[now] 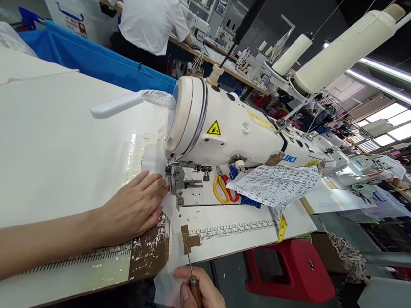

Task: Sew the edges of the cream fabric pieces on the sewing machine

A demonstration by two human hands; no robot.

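Note:
A white sewing machine [228, 122] stands across the table. Beside its needle area, my left hand [137, 205] lies flat on white fabric [176, 235], fingers together and stretched toward the presser foot. Near the table's front edge, my right hand [205, 304] grips an awl [194, 287] by its wooden handle, the thin metal tip pointing up toward brown tape on the table. The fabric runs from the machine down over the edge to my right hand, where fingers also touch it.
Yellow-handled scissors [220, 190], red-handled snips [233, 195] and a printed paper sheet [276, 185] are right of the needle area. A red stool [299, 270] stands beyond the table edge. A person in a white shirt [148, 9] sits behind a blue cloth bin [101, 58].

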